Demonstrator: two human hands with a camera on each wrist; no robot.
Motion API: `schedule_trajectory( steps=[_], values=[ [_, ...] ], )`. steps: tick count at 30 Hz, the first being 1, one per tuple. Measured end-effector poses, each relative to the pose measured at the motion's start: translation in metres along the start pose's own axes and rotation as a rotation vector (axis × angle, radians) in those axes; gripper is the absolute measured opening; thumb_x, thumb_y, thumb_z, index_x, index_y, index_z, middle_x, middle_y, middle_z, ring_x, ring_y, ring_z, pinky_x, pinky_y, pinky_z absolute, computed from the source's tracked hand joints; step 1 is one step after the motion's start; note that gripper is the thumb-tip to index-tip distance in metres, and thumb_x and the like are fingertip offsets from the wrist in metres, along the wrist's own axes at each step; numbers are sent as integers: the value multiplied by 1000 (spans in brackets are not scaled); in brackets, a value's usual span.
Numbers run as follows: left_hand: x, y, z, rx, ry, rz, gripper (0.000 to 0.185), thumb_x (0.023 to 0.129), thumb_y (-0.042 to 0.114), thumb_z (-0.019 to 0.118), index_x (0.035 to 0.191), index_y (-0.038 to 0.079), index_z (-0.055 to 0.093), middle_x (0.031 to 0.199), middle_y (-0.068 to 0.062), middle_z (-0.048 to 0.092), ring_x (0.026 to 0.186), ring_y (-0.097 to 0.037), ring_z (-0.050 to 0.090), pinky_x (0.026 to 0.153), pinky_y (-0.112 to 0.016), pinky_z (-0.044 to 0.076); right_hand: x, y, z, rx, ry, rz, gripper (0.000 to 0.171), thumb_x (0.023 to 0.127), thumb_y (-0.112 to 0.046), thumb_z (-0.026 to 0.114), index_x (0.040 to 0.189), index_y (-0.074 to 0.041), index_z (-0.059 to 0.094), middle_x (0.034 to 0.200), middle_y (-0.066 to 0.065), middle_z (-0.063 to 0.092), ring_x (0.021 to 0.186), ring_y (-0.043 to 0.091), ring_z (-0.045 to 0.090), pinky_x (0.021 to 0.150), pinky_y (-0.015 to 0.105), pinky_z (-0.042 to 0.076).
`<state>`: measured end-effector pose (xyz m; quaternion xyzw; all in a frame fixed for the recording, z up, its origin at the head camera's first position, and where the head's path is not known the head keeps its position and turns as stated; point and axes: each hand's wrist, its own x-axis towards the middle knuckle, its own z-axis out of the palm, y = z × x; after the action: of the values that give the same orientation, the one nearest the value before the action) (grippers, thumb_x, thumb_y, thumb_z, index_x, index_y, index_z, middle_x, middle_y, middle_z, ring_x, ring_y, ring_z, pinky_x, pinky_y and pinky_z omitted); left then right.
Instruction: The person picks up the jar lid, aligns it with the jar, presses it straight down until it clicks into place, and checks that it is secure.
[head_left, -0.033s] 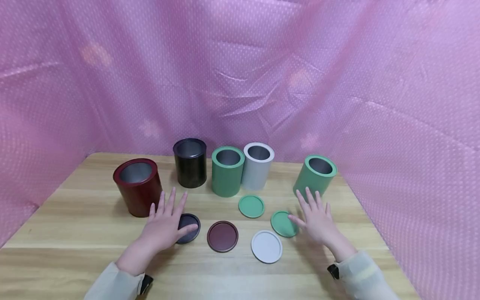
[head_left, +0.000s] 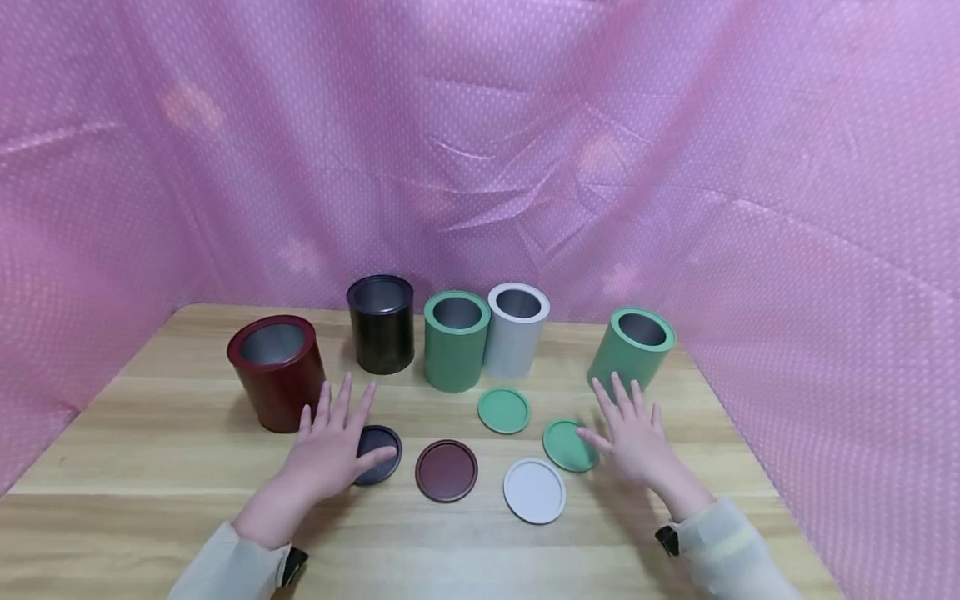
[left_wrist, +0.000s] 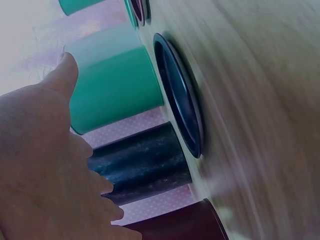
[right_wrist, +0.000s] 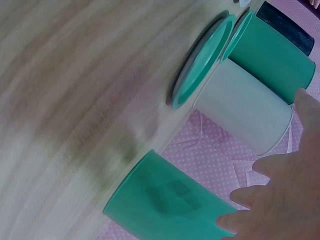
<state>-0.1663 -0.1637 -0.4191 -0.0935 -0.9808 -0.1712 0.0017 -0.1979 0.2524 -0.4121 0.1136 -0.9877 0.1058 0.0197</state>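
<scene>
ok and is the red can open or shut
Open. In the head view, the red can shows its grey inside through the top, and a red lid lies on the table.

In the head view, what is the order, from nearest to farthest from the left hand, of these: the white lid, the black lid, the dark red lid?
From the left hand:
1. Black lid, partly hidden by the thumb.
2. Dark red lid, to the right of it.
3. White lid, farther right.
</scene>
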Motion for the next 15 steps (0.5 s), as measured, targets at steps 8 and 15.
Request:
schedule_trajectory(
  steps=[8,15],
  values=[
    [0,-3,-1,8,0,4,96,87,60,59,157,19,9,161,-24,0,145,-50,-4,110,-72,4,3,2,2,21,-34,16,79,96,-48,53,156,-14,15,160,23,6,145,51,2,109,74,-1],
    [0,-3,-2,16,-7,8,96,86,59,61,157,19,9,161,-24,-1,145,-51,-4,110,-72,4,3,1,1,38,-41,20,79,96,-48,53,156,-14,14,160,23,5,144,51,1,108,74,-1]
  ],
)
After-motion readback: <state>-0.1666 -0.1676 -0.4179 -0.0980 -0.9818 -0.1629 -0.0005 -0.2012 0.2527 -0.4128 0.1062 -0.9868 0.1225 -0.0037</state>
